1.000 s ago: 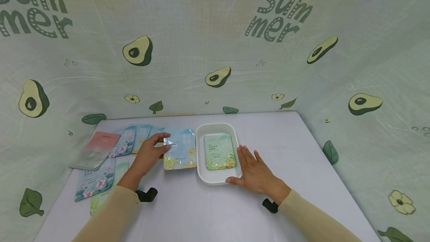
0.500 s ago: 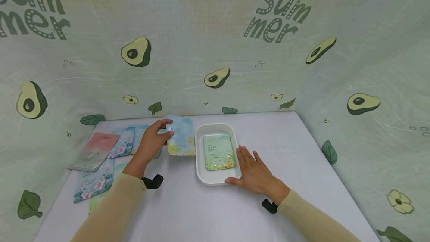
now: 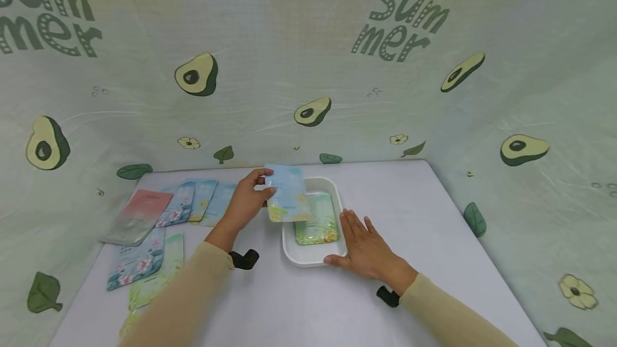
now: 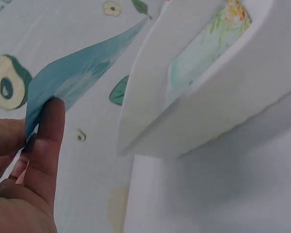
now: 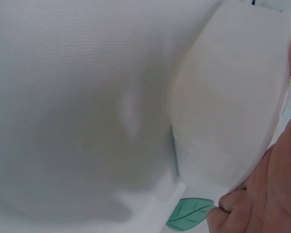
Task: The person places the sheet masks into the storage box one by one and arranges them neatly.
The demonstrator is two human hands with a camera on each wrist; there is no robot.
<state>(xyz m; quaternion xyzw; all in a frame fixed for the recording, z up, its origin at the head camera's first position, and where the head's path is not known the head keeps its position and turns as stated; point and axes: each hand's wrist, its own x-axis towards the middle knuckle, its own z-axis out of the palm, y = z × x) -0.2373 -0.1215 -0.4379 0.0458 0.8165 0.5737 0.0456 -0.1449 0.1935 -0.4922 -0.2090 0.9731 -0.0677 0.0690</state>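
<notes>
My left hand (image 3: 245,200) pinches a light-blue face mask packet (image 3: 289,197) by its left edge, thumb on one face and fingers on the other. In the left wrist view the packet (image 4: 77,73) bends slightly as it hangs in the air. From the head view it overlaps the far left part of a white tray (image 3: 305,261). Inside that tray lies a green face mask packet (image 3: 315,232), its upper left hidden by the blue one. My right hand (image 3: 363,250) rests against the tray's right side with straight fingers, touching the rim.
Left on the white table (image 3: 434,293) lie several more packets: a pink and silver one (image 3: 140,216), blue floral ones (image 3: 140,264), a blue one (image 3: 219,205) and green ones (image 3: 164,272). A printed avocado cloth (image 3: 260,122) hangs behind the table.
My left hand has lifted the blue packet away from the table's back left and carried it right, over the tray's edge. The right hand has stayed at the tray.
</notes>
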